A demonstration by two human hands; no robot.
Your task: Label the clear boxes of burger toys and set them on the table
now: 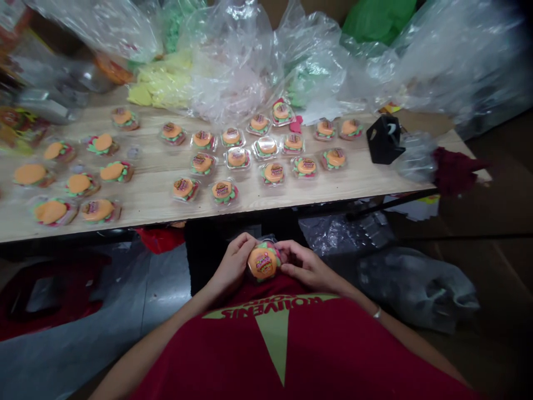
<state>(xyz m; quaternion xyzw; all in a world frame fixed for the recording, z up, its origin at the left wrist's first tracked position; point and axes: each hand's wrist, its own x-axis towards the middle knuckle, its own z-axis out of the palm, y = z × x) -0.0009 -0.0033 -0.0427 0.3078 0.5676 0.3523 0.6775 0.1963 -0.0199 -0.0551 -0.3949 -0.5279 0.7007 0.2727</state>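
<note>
Close to my body, below the table's front edge, I hold a clear plastic box with a toy burger [264,262] inside. The burger has an orange bun, a printed label on top, and green and pink layers at its side. My left hand [237,260] is closed on the box's left side. At the right side, the fingers of my right hand [303,263] are bent round the box edge and grip it. Whether the lid is fully closed I cannot tell.
Several boxed toy burgers [237,158] stand on the wooden table [150,194], more at the left. Clear bags of yellow, pink and green pieces [166,83] line the back. A black tape dispenser [385,140] sits at the right. A red stool [54,289] is on the floor at left.
</note>
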